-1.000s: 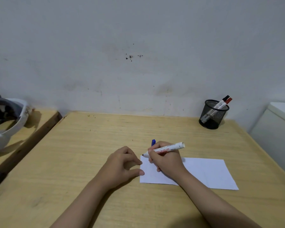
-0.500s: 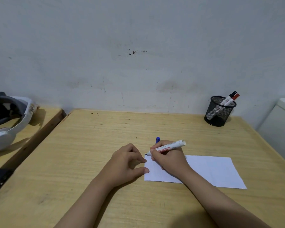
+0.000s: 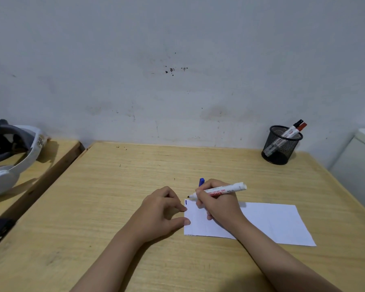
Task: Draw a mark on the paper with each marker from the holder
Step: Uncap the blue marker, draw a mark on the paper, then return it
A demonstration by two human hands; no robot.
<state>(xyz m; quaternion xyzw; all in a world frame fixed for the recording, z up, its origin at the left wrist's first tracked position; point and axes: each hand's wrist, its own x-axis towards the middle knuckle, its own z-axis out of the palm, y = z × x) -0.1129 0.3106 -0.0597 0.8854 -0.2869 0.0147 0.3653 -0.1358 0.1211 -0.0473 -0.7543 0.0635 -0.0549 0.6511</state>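
Right grip (image 3: 216, 202) clenched on uncapped marker (image 3: 219, 190), tip at paper (image 3: 272, 222) corner; left grip (image 3: 162, 209) loosely curled, pinning edge; first mark underway, stroke needed next

Holder (image 3: 281, 146) stands behind paper (image 3: 272, 223) on table (image 3: 114, 197).

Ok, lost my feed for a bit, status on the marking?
Right hand grips uncapped marker, tip at paper corner by a blue mark. Left hand pins paper edge. Two markers in holder. Nothing in the way.
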